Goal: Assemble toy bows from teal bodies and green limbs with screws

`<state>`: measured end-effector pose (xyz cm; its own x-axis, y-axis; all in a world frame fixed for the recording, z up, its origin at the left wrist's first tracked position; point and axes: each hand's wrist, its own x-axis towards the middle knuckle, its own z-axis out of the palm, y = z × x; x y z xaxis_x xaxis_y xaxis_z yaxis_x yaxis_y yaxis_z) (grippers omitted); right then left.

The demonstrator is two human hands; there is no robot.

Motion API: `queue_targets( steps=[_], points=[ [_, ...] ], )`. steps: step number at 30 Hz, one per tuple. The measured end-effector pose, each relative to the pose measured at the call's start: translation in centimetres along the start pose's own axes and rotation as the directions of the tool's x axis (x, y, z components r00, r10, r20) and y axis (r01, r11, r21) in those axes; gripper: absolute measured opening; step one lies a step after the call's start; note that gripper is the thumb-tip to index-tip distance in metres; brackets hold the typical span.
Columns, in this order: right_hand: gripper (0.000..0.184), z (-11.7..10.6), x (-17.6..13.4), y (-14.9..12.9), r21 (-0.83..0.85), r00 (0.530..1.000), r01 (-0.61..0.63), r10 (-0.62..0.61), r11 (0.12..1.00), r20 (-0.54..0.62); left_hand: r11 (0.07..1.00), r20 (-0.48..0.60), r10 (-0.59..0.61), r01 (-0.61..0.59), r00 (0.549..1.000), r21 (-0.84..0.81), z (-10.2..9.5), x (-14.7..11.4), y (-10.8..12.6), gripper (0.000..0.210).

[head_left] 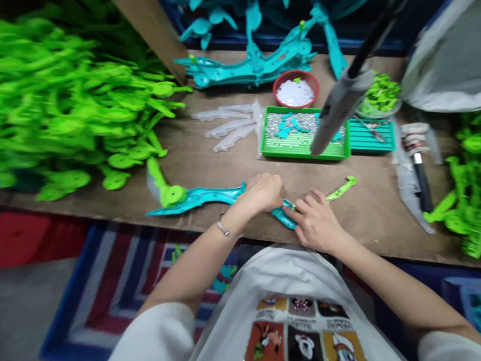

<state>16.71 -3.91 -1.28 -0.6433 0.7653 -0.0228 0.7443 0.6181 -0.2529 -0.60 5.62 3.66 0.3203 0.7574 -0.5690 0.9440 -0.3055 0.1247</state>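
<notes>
A long turquoise plastic part [203,196] lies along the front of the bench. A lime-green piece [171,194] with a round end sits on its left end. My left hand [265,193] is closed in a fist over the part's right half, and its fingertips are hidden. Beside it, my right hand [317,223] holds the part's right end [283,219] with index finger and thumb, the other fingers bent above. A thin lime-green strip [341,189] sticks out to the right from behind the right hand.
Lime-green parts [75,110] are heaped at left. Behind my hands are a green tray [304,153] of small screws, a red bowl [316,90] of white bits, and translucent strips [235,128]. A grey-black screwdriver [338,110] hangs overhead. A black-handled tool [423,183] lies at right.
</notes>
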Motion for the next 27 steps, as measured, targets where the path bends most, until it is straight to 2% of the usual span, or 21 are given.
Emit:
queue_targets(
  steps=[4,5,7,8,9,10,11,12,13,14,15,17,20,22,23,25,27],
  points=[
    [0.047,0.2,0.2,-0.3,0.037,1.000,0.018,-0.018,0.999,-0.004,0.996,-0.006,-0.021,0.022,1.000,0.085,0.4,-0.1,0.3,0.023],
    [0.047,0.2,0.1,0.1,0.053,0.999,0.040,-0.040,0.998,-0.012,0.994,-0.041,-0.011,0.015,0.999,0.106,0.8,-0.2,0.3,0.024],
    [0.046,0.1,-0.6,1.5,0.082,0.996,0.074,-0.069,0.994,-0.064,0.983,-0.167,0.096,-0.067,0.981,0.169,1.8,-0.5,0.5,0.023],
    [0.045,-0.2,-1.4,2.6,0.084,0.992,0.052,-0.042,0.995,-0.116,0.971,-0.235,0.162,-0.112,0.958,0.212,2.3,-0.7,0.6,0.023],
    [0.042,-0.5,-2.5,3.9,0.069,0.982,-0.025,0.038,0.997,-0.186,0.957,-0.287,0.218,-0.147,0.933,0.249,2.7,-1.0,0.8,0.024],
    [0.038,-1.0,-3.8,5.4,0.041,0.950,-0.153,0.159,0.987,-0.270,0.946,-0.320,0.256,-0.167,0.912,0.279,3.1,-1.4,0.9,0.025],
    [0.032,-1.4,-5.4,7.0,0.012,0.875,-0.335,0.316,0.942,-0.368,0.938,-0.334,0.278,-0.180,0.901,0.295,3.3,-1.7,1.0,0.025],
    [0.026,-1.9,-7.1,8.6,-0.034,0.756,-0.538,0.464,0.843,-0.461,0.936,-0.335,0.286,-0.188,0.898,0.298,3.4,-2.0,1.1,0.026],
    [0.023,-2.2,-8.9,10.2,-0.083,0.650,-0.680,0.547,0.728,-0.528,0.937,-0.333,0.289,-0.194,0.898,0.290,3.4,-2.3,1.2,0.026],
    [0.023,-2.4,-10.5,11.5,-0.082,0.598,-0.731,0.579,0.677,-0.554,0.942,-0.341,0.286,-0.196,0.896,0.274,3.3,-2.5,1.2,0.026],
    [0.022,-2.5,-12.1,12.7,-0.070,0.571,-0.752,0.595,0.656,-0.566,0.949,-0.368,0.278,-0.195,0.887,0.248,3.1,-2.8,1.1,0.026],
    [0.021,-2.0,-14.5,14.4,-0.058,0.566,-0.753,0.600,0.655,-0.565,0.969,-0.489,0.243,-0.192,0.838,0.154,2.7,-3.4,0.7,0.027],
    [0.021,-0.8,-16.7,15.4,-0.060,0.640,-0.701,0.590,0.711,-0.491,0.964,-0.719,0.149,-0.261,0.679,-0.047,2.6,-4.8,-0.4,0.025],
    [0.022,-0.2,-17.2,15.5,-0.064,0.693,-0.662,0.576,0.747,-0.433,0.928,-0.809,0.099,-0.346,0.580,-0.135,3.2,-6.1,-1.0,0.022],
    [0.022,-0.1,-17.2,15.3,-0.062,0.712,-0.644,0.569,0.762,-0.412,0.908,-0.830,0.087,-0.387,0.551,-0.161,3.7,-6.8,-1.1,0.020],
    [0.023,-0.5,-16.6,14.2,-0.057,0.761,-0.584,0.521,0.810,-0.385,0.861,-0.846,0.083,-0.465,0.526,-0.204,5.1,-7.8,-0.7,0.019],
    [0.021,-1.5,-15.4,12.1,-0.066,0.839,-0.461,0.410,0.885,-0.356,0.795,-0.819,0.108,-0.543,0.563,-0.268,6.5,-8.2,0.6,0.027]
  ],
)
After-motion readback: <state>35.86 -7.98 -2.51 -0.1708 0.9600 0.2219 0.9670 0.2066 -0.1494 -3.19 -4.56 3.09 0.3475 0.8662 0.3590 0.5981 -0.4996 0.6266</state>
